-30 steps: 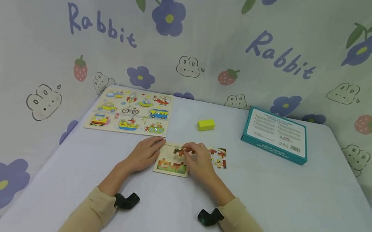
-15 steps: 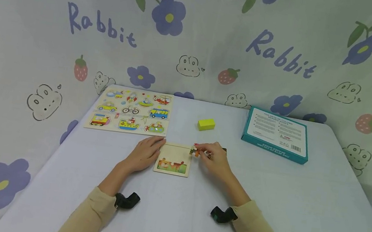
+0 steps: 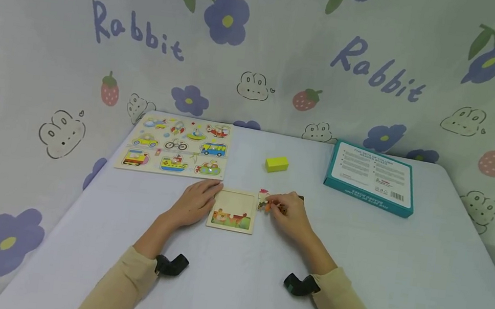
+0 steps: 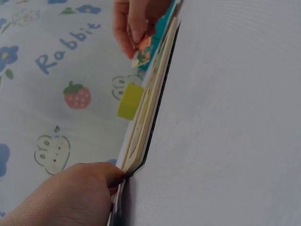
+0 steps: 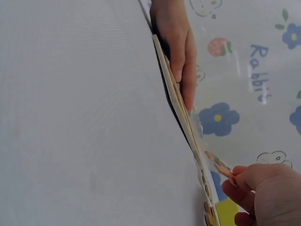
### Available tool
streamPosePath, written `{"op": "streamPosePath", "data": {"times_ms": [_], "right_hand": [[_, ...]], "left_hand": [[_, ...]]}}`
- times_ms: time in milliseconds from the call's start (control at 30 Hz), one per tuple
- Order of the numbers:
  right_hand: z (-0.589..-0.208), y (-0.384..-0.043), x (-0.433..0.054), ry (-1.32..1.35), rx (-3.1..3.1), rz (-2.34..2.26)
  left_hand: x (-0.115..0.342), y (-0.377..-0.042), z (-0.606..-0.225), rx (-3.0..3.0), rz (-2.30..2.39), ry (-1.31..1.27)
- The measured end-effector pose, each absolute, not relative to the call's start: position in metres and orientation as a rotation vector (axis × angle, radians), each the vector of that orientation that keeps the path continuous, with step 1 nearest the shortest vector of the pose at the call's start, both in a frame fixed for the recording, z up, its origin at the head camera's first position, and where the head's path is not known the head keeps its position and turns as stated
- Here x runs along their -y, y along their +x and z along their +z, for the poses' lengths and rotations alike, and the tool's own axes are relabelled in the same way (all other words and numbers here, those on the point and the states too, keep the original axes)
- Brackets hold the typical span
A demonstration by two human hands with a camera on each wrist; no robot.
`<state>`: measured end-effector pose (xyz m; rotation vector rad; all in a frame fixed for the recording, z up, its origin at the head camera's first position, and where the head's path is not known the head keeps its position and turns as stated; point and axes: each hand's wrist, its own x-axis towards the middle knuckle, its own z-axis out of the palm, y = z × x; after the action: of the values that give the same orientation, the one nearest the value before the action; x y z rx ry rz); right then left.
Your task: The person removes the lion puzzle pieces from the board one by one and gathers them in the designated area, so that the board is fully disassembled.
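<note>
A small square wooden puzzle tray [image 3: 233, 199] lies in front of me, its bottom row filled with pieces showing an orange animal on green. My left hand [image 3: 195, 202] rests against the tray's left side, fingers extended; the left wrist view has its thumb [image 4: 110, 173] at the tray's corner. Just right of the tray, my right hand [image 3: 290, 216] pinches a jigsaw piece [image 5: 221, 165] between thumb and fingertips. In the left wrist view that piece [image 4: 143, 51] shows orange and green patches. More loose pieces [image 3: 301, 198] are mostly hidden behind the right hand.
A larger vehicle puzzle board [image 3: 173, 155] lies at the back left. Behind the tray sits a yellow block [image 3: 276, 164], and a teal box [image 3: 372, 177] lies at the back right. A printed curtain [image 3: 260, 48] hangs behind the white table.
My right hand has moved right from over the tray to beside it, a piece in its fingers, and the tray's upper part is now bare. My left hand stays at the tray's side.
</note>
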<state>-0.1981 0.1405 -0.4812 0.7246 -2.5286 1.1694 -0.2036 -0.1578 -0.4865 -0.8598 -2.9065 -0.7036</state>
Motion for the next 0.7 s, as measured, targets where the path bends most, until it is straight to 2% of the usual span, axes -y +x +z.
{"op": "streamPosePath", "data": {"times_ms": [200,700], "right_hand": [[-0.4825,-0.1983,-0.1409,0.804,2.559,1.05],[-0.4906,-0.1965,-0.1366,0.79,2.539,0.733]], "left_hand": [[0.1575,-0.2051,-0.4876,2.88,-0.702,-0.876],[0.1587,-0.2054,-0.4893,2.902,-0.717,-0.859]]}}
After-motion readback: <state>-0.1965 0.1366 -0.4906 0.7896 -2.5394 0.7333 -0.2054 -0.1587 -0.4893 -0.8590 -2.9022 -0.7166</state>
